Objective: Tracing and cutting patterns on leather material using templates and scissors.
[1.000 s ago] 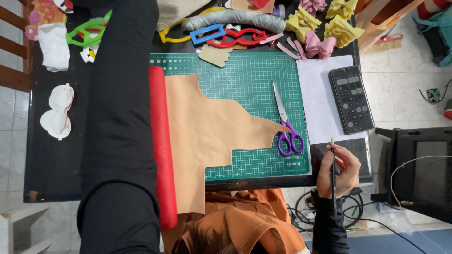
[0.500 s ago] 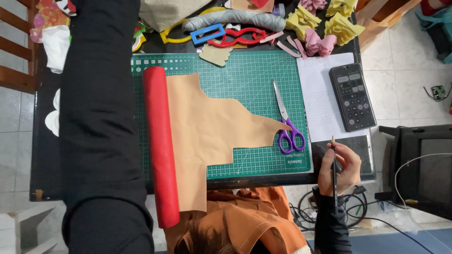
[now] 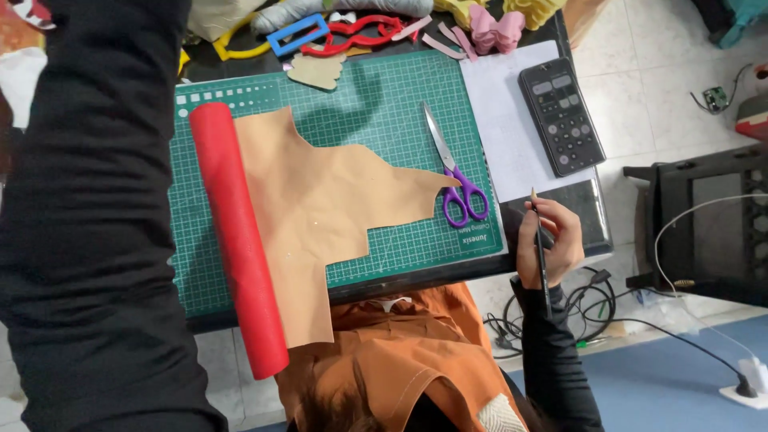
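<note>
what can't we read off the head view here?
- Left hand: out of view past the top edge; only the black sleeve shows.
- Table's left part: hidden under that sleeve.
- Right hand holds a pencil; its lower end is lost against the dark cuff.
- Craft shapes at the far edge: cut off by the frame top.
- Tan sheet: left edge hidden under the red roll.

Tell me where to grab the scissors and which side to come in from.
Grip the scissors by the purple handle loops, coming from the near table edge on the right hand's side. They lie flat and closed on the green mat, with the loops towards the person and the blades pointing away. The loops sit just clear of the tan paper.
</note>
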